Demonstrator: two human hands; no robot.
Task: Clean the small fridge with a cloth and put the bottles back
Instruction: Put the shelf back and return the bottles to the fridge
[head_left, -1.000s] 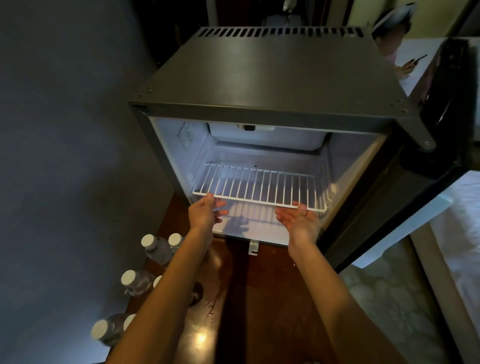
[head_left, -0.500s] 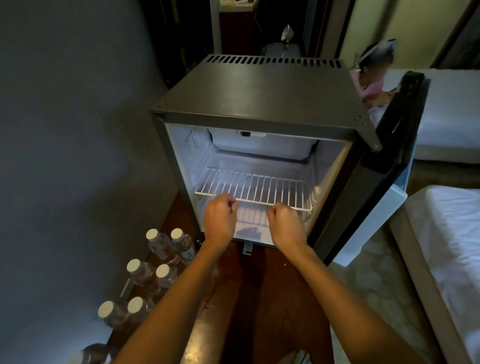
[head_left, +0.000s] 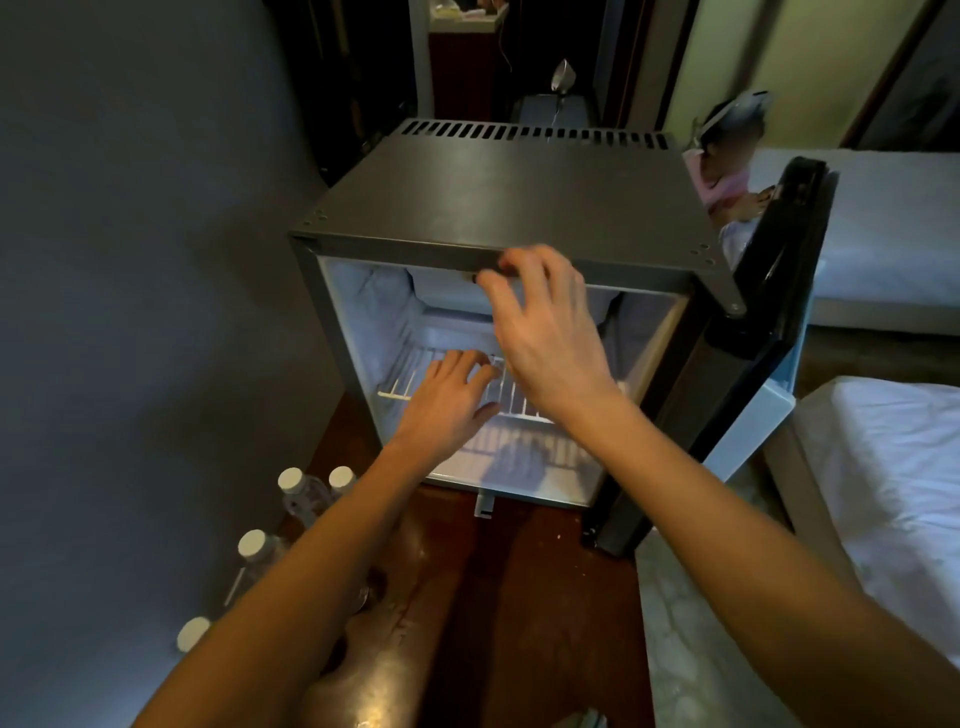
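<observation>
Fridge: one small fridge (head_left: 498, 197) on a dark wooden surface (head_left: 519, 597), door (head_left: 748, 374) swung open to its right.
Shelf: one white wire shelf (head_left: 514, 400) inside.
Left hand (head_left: 447, 400): flat on the shelf, fingers spread, holding nothing.
Right hand (head_left: 545, 327): raised before the fridge's top edge, fingers loosely spread, empty.
Bottles (head_left: 306, 493): four white caps visible, left of the fridge's base; the left forearm hides part of them.
Beds (head_left: 893, 478): two, right of the fridge.

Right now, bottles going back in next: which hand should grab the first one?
Left, probably. The bottles stand on the floor along the left arm's side, and the left hand is low on the wire shelf. The right hand is raised at the fridge top edge.
</observation>
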